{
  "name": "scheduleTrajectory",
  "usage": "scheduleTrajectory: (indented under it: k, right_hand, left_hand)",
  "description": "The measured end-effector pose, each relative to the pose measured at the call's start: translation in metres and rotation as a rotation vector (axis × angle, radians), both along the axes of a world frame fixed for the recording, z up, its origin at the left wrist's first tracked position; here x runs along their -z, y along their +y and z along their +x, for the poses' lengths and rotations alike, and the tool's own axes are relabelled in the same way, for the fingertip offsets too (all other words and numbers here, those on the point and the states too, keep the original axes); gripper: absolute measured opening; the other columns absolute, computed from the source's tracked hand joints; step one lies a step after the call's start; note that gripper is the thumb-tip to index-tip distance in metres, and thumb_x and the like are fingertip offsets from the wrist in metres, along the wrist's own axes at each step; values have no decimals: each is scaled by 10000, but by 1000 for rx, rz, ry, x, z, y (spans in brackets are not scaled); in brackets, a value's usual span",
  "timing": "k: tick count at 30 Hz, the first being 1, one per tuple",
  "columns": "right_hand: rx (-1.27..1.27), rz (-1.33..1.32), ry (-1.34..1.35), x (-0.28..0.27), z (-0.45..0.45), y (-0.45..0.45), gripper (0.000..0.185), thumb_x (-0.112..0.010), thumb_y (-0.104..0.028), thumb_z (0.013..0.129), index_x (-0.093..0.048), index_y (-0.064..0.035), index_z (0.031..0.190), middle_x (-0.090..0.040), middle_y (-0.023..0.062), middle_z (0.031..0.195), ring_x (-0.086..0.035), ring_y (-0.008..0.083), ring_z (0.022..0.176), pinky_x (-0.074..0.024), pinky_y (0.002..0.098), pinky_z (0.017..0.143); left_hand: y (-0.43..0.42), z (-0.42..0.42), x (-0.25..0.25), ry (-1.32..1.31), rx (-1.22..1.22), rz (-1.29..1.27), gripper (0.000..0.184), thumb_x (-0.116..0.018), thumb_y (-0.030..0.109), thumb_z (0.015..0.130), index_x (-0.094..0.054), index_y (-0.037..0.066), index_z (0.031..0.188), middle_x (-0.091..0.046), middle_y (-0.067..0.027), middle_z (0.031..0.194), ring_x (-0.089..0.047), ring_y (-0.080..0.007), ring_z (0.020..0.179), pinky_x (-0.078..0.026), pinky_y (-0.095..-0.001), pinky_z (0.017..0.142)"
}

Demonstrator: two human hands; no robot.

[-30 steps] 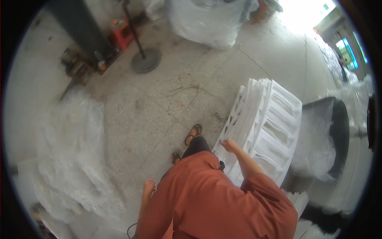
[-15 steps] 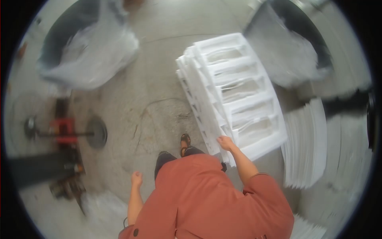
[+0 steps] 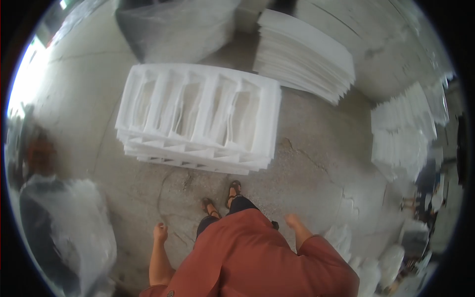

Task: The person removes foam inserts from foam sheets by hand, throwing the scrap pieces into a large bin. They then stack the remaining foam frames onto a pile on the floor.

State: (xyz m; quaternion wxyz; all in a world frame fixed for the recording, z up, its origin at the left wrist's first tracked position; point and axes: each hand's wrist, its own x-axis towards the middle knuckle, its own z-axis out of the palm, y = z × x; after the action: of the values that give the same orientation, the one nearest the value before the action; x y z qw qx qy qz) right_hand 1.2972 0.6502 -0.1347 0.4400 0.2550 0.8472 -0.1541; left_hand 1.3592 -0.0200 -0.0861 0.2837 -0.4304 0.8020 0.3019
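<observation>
A stack of white foam frames [image 3: 198,114] with slotted openings stands on the floor in front of my feet. My left hand [image 3: 160,231] hangs below it at the left, its fingers curled, with nothing visible in them. On the other side my right hand [image 3: 293,221] hangs apart from the stack; its fingers are small and blurred, so their grip is unclear. Neither hand touches the foam.
Behind the stack is a dark container with clear plastic [image 3: 190,34]. Thin white sheets [image 3: 304,54] are piled at its right. Another plastic-lined container [image 3: 74,232] is at lower left. More white stacks [image 3: 401,131] and bagged items are at the right.
The view has turned to the right, so the foam stack now lies straight ahead. My right hand has come away from the stack's edge. My left hand stays low at my side.
</observation>
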Motion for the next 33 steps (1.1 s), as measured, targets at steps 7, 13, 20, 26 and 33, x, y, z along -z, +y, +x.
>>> scheduleTrajectory:
  k: [7,13,20,26,33]
  right_hand:
    - [401,-201,-202,18,134,-12,429,-545,-361,929,-672,49,946,-671,170,899,-671,281,735,-553,394,571]
    - [241,-307,146,42,101,27,391,-628,-329,872,-666,-14,1101,-671,177,979,-667,278,848,-547,396,735]
    - [1050,-213,465,-25,87,157,483,-578,-371,850,-640,2,1151,-651,219,1138,-599,394,1077,-468,430,907]
    - [1197,76,543,-23,126,201,445,-582,-327,900,-618,-10,1210,-656,194,1156,-618,337,1079,-479,412,928]
    - [1191,-11,325,13,114,152,470,-533,-378,868,-664,-18,1141,-641,206,1178,-589,375,1116,-456,439,957]
  left_hand:
    - [86,-150,-13,11,562,72,440,-610,264,849,-603,-8,1196,-650,-236,1132,-613,-357,1085,-484,-416,918]
    - [203,-269,108,92,1115,171,389,-564,289,867,-646,17,1133,-634,-233,1154,-578,-393,1108,-449,-474,962]
    - [449,-377,128,91,1362,277,400,-604,305,835,-649,9,1100,-656,-229,1094,-605,-390,1060,-463,-454,947]
    - [614,-442,73,310,1559,369,416,-693,224,807,-614,11,1155,-692,-136,903,-667,-237,827,-532,-353,749]
    - [656,-512,86,311,1682,330,449,-711,241,792,-612,5,1161,-696,-146,919,-666,-247,859,-526,-352,773]
